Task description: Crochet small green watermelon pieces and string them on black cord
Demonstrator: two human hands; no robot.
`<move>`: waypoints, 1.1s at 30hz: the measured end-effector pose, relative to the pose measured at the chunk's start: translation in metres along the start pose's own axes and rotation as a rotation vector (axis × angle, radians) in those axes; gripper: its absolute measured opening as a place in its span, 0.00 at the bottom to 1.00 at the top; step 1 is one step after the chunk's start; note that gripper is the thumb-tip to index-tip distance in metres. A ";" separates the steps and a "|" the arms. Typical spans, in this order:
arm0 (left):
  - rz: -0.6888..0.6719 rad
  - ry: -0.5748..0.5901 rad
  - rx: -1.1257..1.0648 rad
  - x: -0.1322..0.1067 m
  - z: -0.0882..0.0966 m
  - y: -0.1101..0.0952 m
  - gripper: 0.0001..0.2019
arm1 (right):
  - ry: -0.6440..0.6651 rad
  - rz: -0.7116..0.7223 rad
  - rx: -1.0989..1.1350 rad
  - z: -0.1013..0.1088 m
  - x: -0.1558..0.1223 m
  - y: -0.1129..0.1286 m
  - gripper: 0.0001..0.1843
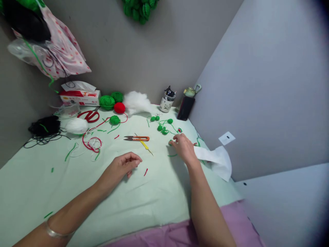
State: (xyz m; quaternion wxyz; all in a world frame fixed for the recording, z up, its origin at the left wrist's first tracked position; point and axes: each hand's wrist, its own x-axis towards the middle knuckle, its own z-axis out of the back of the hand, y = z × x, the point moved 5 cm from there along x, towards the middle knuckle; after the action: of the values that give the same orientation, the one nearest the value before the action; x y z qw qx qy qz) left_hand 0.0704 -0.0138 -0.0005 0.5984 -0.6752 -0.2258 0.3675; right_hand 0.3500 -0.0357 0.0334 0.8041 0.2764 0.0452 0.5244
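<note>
My left hand (125, 164) hovers over the pale green table cover, its fingers loosely curled together and nothing visible in them. A short red yarn scrap (146, 172) lies just right of it. My right hand (183, 148) reaches farther out, thumb and fingers closed around a small green knitted ball (170, 143), partly hidden by the fingertips. Beyond that hand lie several more small green balls (164, 131) with yarn tails, and a small red-and-green piece (179, 130). Between the hands, orange thread snips (140, 138) rest across a yellow crochet hook (145, 145).
Yarn balls in green (107, 102), red (119, 107), white (77, 126) and black (45, 126) sit at the back left, near red scissors (89, 116) and a tissue box (81, 97). White stuffing (137, 103), a pen jar (167, 103) and a phone (186, 107) line the wall. White paper (221, 161) lies right.
</note>
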 end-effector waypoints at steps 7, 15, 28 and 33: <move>-0.041 -0.025 -0.026 -0.004 0.002 -0.005 0.13 | 0.108 0.022 0.095 -0.004 -0.004 0.019 0.07; -0.198 -0.157 -0.163 -0.010 0.007 -0.019 0.20 | 0.700 -0.032 1.032 -0.042 -0.056 0.095 0.12; -0.249 -0.152 -0.113 -0.013 0.006 -0.020 0.12 | 0.559 0.097 0.920 -0.034 -0.070 0.113 0.10; -0.250 -0.146 -0.054 -0.013 0.002 -0.022 0.11 | 0.363 0.338 0.685 -0.028 -0.072 0.120 0.10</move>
State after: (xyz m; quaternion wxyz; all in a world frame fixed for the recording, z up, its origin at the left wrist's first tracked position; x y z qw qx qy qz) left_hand 0.0636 -0.0181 0.0239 0.6033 -0.6291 -0.3608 0.3320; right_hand 0.2099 -0.0513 0.0528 0.5474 0.4346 0.3117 0.6437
